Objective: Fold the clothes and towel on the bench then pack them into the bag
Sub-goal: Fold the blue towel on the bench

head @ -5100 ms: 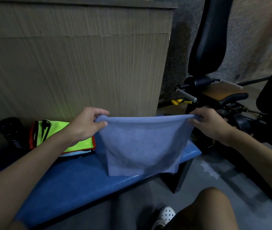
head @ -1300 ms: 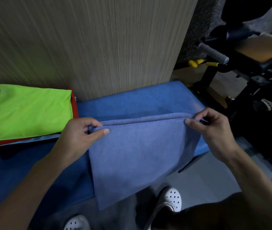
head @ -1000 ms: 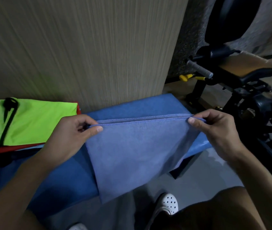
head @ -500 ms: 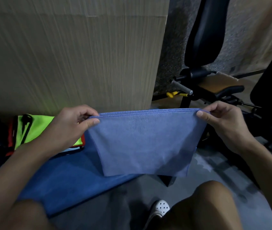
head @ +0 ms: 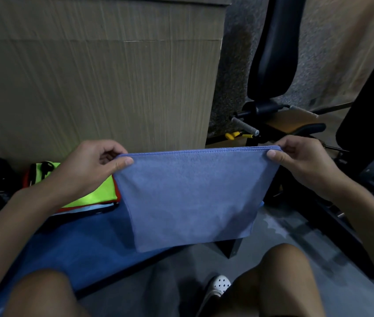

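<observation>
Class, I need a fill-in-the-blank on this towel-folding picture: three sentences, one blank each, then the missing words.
1. Both hands, the left hand and the right hand, pinch the top corners of the ____ towel.
2. The towel hangs in front of the blue ____.
3. The folded neon-green garment lies beside the ____ hand.

Missing words: blue; bench; left

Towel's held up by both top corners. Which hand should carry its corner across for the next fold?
Probably right: the right hand pinches the towel over open floor; the left hand sits above the folded clothes and can anchor.
</observation>
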`<move>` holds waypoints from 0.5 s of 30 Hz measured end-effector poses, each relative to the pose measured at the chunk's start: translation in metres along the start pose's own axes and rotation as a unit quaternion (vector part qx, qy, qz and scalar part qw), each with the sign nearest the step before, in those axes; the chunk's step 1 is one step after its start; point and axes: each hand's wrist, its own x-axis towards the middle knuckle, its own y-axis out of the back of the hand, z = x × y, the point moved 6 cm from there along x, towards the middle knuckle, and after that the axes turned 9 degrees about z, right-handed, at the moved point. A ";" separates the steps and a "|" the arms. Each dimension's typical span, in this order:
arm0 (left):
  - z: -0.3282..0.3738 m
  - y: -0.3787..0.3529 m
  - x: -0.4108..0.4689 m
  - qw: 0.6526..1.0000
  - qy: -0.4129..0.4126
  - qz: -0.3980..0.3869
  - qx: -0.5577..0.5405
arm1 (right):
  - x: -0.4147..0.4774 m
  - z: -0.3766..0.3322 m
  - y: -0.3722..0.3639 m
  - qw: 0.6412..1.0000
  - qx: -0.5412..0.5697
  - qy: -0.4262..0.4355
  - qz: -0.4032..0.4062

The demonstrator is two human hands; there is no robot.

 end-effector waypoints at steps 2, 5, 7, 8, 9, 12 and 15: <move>-0.002 0.001 -0.001 1.000 0.001 -0.012 0.002 | -0.001 -0.002 0.001 1.000 0.009 -0.006 -0.003; -0.003 0.001 -0.001 0.999 0.006 -0.042 0.005 | 0.000 -0.004 0.003 1.000 0.007 -0.007 -0.016; -0.001 0.001 -0.002 0.998 0.009 -0.057 -0.005 | 0.001 -0.003 0.003 0.999 0.000 -0.008 -0.033; -0.001 0.001 -0.002 0.998 0.012 -0.061 -0.012 | 0.001 -0.003 0.003 0.999 -0.007 -0.010 -0.041; -0.002 0.002 -0.001 0.998 0.018 -0.062 -0.017 | 0.001 -0.002 0.003 0.999 -0.012 -0.011 -0.045; -0.006 0.003 -0.001 0.997 0.042 -0.061 -0.031 | 0.002 -0.001 0.004 0.999 -0.020 -0.015 -0.048; -0.009 0.004 -0.001 0.995 0.067 -0.065 -0.044 | 0.003 0.001 0.005 0.998 -0.042 -0.010 -0.050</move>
